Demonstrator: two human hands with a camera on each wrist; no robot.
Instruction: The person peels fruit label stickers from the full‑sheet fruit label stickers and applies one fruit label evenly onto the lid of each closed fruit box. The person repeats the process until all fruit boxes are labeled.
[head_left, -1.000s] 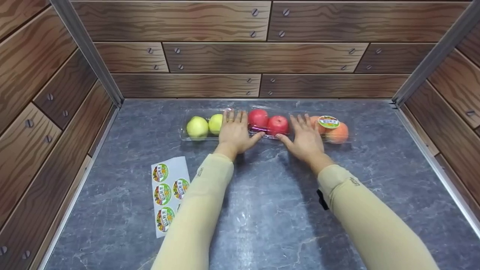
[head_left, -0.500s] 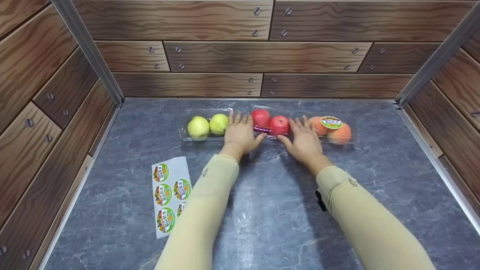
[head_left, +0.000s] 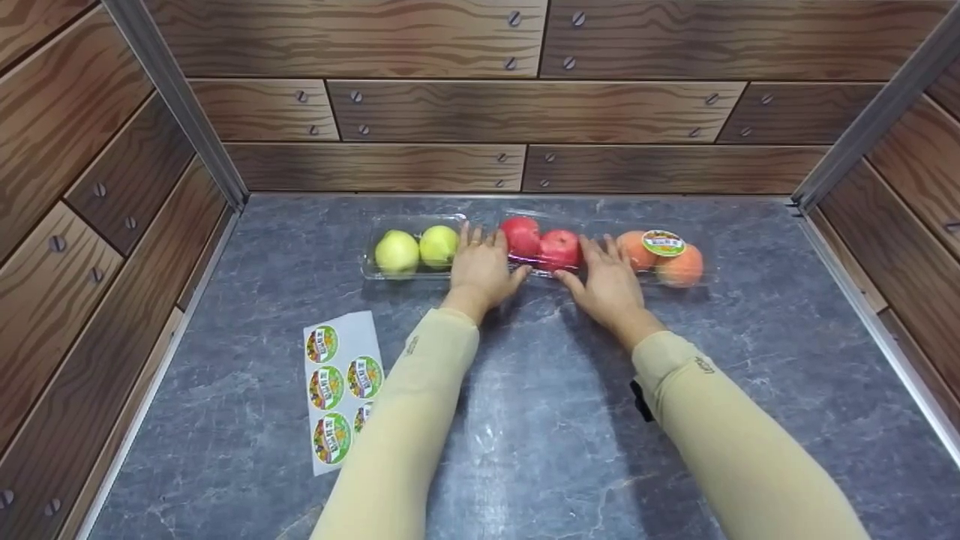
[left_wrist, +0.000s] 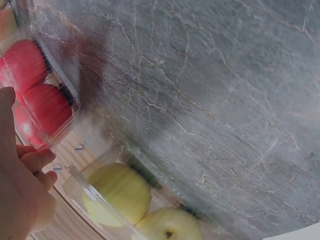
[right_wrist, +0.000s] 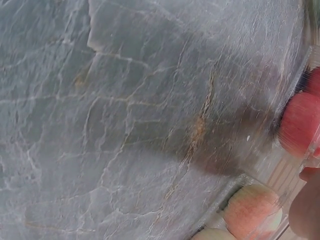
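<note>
Three clear plastic boxes stand in a row at the back of the table. The left one holds green apples (head_left: pixel 409 251), the middle one red apples (head_left: pixel 544 247), the right one orange fruit (head_left: pixel 664 262) under a round sticker (head_left: pixel 663 242). My left hand (head_left: pixel 484 268) lies flat against the left end of the red-apple box, fingers straight, thumb along its front. My right hand (head_left: pixel 607 279) mirrors it at the right end. In the left wrist view, the red apples (left_wrist: pixel 40 100) and green apples (left_wrist: pixel 120 192) sit beside my left hand (left_wrist: pixel 20 195). The right wrist view shows a red apple (right_wrist: pixel 300 122) and an orange fruit (right_wrist: pixel 250 210).
A sheet of round stickers (head_left: pixel 341 390) lies on the grey marble-look table (head_left: pixel 540 420) at the front left. Wood-patterned walls (head_left: pixel 525 112) enclose the table at the back and on both sides.
My left hand has slid right, off the green-apple box, up against the red-apple box. My right hand has edged slightly left. The boxes have barely moved.
</note>
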